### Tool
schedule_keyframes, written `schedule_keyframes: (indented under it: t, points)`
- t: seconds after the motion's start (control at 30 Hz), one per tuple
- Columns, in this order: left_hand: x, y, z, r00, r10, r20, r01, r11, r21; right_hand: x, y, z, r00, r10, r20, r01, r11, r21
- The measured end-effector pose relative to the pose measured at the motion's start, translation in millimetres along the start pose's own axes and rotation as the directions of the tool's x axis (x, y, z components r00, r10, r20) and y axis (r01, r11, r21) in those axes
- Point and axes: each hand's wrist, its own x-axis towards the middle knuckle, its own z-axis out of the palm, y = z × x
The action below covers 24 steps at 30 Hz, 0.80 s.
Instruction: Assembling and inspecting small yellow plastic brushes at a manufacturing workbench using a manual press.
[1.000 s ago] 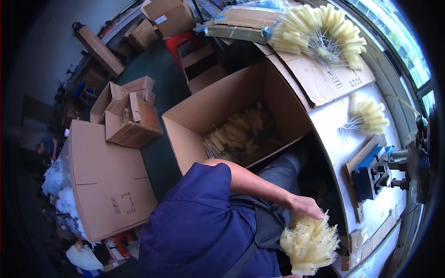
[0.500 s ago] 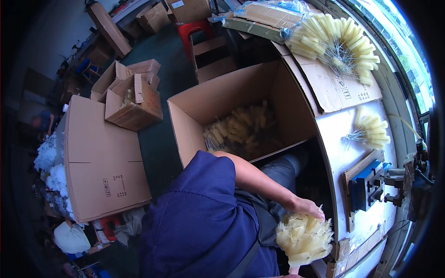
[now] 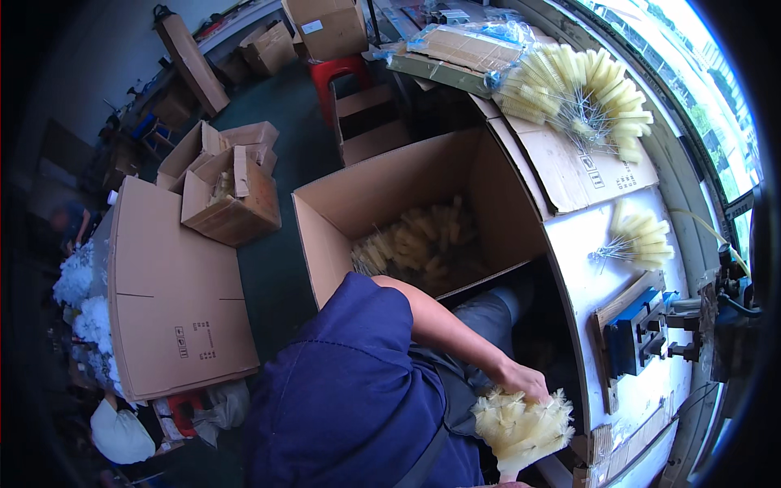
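A thick bundle of cream-bristled brushes (image 3: 521,427) is between my hands, beside the table's near edge and in front of my body. Its bristle tips point up and outward. My left hand (image 3: 525,381) reaches across from above, with its bent fingers pressed on the top of the bundle. At the bottom edge of the view, my right hand (image 3: 508,478) is against the underside of the bundle; only a small part of it shows, and most of its fingers are hidden.
A large open carton (image 3: 419,175) ahead holds loose brushes (image 3: 423,240). On the white table (image 3: 569,252) lie a small brush cluster (image 3: 643,240) and a blue metal fixture (image 3: 634,329). A bigger brush pile (image 3: 582,93) rests on cardboard farther back. Small cartons (image 3: 232,199) stand left.
The whole view has shifted slightly. My left hand has bent further down onto the brush tips, its fingers now pointing more into the bundle, which stays between both hands.
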Motion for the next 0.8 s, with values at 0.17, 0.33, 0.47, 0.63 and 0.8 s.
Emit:
schedule_keyframes:
  t: [0.17,0.33,0.47,0.63,0.8]
  points:
    - [-16.6,26.6,-9.2,0.990,-0.115,-0.078,0.127,0.976,0.179,-63.6,-0.5,-8.9,0.923,0.113,-0.369,-0.031,0.975,0.222]
    - [-8.7,36.2,-26.7,0.870,-0.491,-0.029,0.431,0.790,-0.436,-101.7,22.8,13.8,0.830,0.183,-0.527,-0.033,0.959,0.281]
    - [35.0,78.8,-36.0,0.992,-0.095,-0.086,0.091,0.995,-0.049,-128.5,27.7,30.3,0.759,0.086,-0.645,0.092,0.967,0.237]
    - [-31.5,17.2,-14.6,0.961,-0.167,-0.218,0.116,0.966,-0.230,-110.1,38.1,25.8,0.795,0.059,-0.604,0.082,0.975,0.204]
    - [33.5,69.3,-28.1,0.971,-0.238,-0.039,0.211,0.918,-0.336,-101.3,22.1,49.6,0.698,-0.125,-0.705,0.307,0.942,0.137]
